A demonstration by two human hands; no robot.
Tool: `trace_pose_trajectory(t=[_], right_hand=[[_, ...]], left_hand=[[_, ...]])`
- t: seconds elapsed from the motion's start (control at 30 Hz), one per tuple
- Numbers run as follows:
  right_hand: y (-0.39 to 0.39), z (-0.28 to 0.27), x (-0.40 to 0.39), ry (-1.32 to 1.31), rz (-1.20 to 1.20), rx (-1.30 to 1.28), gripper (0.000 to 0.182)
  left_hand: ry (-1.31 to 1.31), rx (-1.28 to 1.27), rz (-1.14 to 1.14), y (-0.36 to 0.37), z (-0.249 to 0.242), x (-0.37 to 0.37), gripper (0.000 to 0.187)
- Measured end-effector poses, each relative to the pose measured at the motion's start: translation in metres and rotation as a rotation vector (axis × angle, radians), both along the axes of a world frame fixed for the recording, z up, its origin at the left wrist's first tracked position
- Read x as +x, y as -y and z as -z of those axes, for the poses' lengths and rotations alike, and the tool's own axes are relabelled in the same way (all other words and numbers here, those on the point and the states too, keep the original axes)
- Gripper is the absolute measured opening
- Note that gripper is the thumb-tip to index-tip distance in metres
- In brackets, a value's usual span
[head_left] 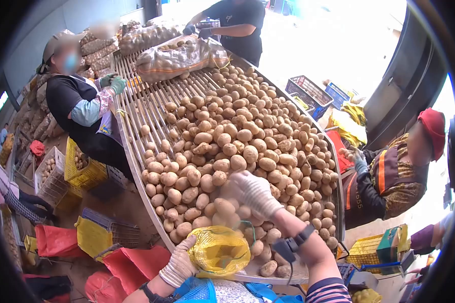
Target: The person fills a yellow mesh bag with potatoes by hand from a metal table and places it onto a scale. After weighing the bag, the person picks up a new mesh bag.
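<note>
My left hand [181, 263], in a pale knitted glove, grips the rim of a yellow mesh bag [207, 251] at the near edge of the table. The bag's mouth faces up and is held wide. My right hand [255, 194], gloved alike, is over the potatoes [258, 136] just beyond the bag. Its fingers are smeared by motion, so their grip does not show. Blurred potatoes [225, 211] lie between that hand and the bag's mouth. A green cord [251, 230] runs beside the bag.
The potatoes are heaped on a slatted metal table [132, 113]. Full sacks [179, 58] lie at its far end. One person [81, 96] stands left, another [240, 25] at the far end, a third [394, 171] right. Crates [86, 169] and red bags [131, 270] crowd the left floor.
</note>
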State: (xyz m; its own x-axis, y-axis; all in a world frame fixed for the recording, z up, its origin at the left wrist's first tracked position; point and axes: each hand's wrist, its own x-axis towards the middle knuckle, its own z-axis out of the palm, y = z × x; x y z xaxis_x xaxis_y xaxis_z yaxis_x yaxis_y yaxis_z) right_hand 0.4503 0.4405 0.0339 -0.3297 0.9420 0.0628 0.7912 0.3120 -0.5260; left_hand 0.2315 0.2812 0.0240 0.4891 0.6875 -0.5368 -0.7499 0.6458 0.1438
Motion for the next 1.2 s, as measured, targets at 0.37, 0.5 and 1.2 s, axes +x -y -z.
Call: trace_pose_trajectory(t=[0.37, 0.5, 1.2], right_hand=[[-0.038, 0.009, 0.013, -0.736, 0.028, -0.517, 0.056], [0.054, -0.014, 0.011, -0.377, -0.135, -0.446, 0.059], [0.167, 0.025, 0.082, -0.871, 0.258, -0.417, 0.083]], left_hand=[[-0.535, 0.440, 0.137, -0.044, 0.030, 0.005, 0.062], [-0.467, 0.778, 0.285, -0.083, -0.016, 0.029, 0.088], [-0.375, 0.536, 0.611, -0.046, 0.006, 0.107, 0.067]])
